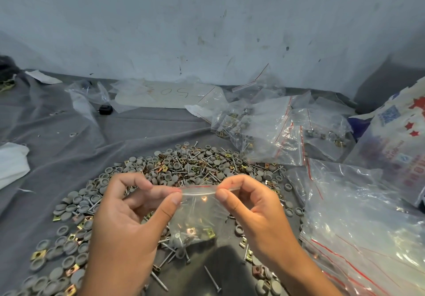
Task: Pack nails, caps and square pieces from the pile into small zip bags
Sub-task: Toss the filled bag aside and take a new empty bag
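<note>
A small clear zip bag [197,212] with a red strip along its top hangs between my two hands above the pile. Nails, grey caps and brass square pieces lie in its bottom. My left hand [128,217] pinches the bag's top left end between thumb and fingers. At the top right end my right hand [253,208] pinches it the same way. The pile [184,164] of grey caps, nails and square pieces spreads over the grey cloth around and beyond both hands.
Filled zip bags [264,130] lie at the back right. A stack of empty clear bags [358,222] sits at my right, with a printed sack [400,139] behind it. White cloth [11,160] lies at the left edge. A pale wall [207,24] closes the back.
</note>
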`<state>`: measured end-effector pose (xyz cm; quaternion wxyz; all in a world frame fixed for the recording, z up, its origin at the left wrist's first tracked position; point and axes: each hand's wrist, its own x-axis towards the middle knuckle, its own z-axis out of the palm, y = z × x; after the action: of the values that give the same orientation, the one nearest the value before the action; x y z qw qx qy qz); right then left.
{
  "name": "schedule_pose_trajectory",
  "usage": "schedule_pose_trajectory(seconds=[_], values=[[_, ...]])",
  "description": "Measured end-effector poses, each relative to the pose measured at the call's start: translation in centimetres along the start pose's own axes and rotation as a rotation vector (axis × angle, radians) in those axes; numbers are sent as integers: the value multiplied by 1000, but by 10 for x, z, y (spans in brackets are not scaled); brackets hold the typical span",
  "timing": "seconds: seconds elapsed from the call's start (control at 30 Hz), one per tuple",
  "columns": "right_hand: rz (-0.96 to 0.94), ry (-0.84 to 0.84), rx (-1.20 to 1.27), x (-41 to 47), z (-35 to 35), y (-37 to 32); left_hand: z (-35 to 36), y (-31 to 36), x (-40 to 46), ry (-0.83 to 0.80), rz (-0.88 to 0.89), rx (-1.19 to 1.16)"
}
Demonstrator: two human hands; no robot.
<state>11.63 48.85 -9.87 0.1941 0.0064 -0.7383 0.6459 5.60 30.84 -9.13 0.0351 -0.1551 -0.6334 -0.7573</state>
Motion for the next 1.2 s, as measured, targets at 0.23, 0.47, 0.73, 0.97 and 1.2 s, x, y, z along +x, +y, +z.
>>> schedule_pose_trajectory(seconds=[0.23, 0.47, 0.73, 0.97, 1.2], values=[[-50, 52, 35, -3, 5, -3, 2, 3, -1, -48, 35, 31], [-91, 33, -55, -9, 14, -5, 4, 2, -7, -89, 15, 204], [-135, 39, -139, -9, 16, -9, 5, 5, -8, -154, 23, 219], [120, -208, 156, 2, -12, -20, -4, 17, 0, -243, -192, 155], [131, -277, -87, 4, -31, -28, -6, 24, 0, -388, -227, 180]])
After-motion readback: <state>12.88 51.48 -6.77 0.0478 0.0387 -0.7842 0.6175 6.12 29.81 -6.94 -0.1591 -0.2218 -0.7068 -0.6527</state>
